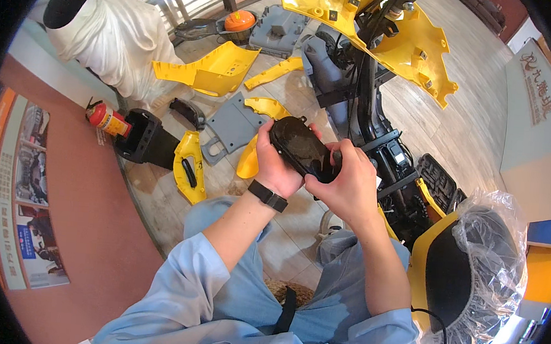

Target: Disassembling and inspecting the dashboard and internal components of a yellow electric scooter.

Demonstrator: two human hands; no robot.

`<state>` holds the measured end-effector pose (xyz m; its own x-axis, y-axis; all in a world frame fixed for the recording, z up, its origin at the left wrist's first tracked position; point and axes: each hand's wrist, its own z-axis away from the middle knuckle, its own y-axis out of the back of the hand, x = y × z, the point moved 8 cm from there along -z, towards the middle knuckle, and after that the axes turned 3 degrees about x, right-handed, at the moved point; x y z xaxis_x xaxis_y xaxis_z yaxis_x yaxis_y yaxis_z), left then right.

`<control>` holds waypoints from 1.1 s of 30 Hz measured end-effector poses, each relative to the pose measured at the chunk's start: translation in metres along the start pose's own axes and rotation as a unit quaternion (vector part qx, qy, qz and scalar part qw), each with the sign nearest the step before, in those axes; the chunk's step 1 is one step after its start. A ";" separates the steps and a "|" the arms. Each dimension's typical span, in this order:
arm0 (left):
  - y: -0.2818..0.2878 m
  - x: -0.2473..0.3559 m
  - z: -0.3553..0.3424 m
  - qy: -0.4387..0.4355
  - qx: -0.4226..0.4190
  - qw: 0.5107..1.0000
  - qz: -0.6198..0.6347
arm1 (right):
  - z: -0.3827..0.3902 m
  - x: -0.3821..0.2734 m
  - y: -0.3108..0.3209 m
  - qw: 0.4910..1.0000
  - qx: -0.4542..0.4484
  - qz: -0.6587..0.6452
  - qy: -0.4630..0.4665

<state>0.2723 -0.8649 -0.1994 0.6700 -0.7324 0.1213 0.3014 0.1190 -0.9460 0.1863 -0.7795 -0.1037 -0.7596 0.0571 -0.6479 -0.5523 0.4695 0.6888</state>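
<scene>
Hands together at chest height over the lap, both clamped on one black oval housing (302,149) with a glossy face, tilted up toward the camera. Left hand (275,162) grips its left end, thumb over the top edge; black wristband (267,196) on that wrist. Right hand (346,183) wraps the lower right end, fingers curled under. Housing sits just in front of a stripped scooter frame (374,134), black tubing and wiring exposed, yellow front panel (375,32) still hanging above. Floor beyond the hands: loose yellow body panels (209,70), a grey flat panel (230,127), a black box-shaped part (143,138), red fire extinguisher (106,120) lying beside it. Plastic-wrapped seat (480,263) at lower right
</scene>
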 end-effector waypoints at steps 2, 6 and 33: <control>-0.002 -0.002 0.001 -0.003 0.010 1.000 -0.004 | 0.001 0.001 0.001 1.000 0.007 0.000 0.003; -0.002 0.002 0.003 -0.010 0.011 1.000 -0.003 | 0.002 -0.002 0.001 1.000 0.017 0.000 0.009; -0.015 0.035 0.003 -0.059 -0.007 0.998 0.014 | 0.000 0.029 0.037 0.924 0.146 -0.353 -0.003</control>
<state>0.2935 -0.8899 -0.1802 0.7534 -0.6448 0.1292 0.2730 0.1279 -0.9535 0.1443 -0.7605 -0.0970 -0.2423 -0.3508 -0.9045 -0.7929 0.6089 -0.0237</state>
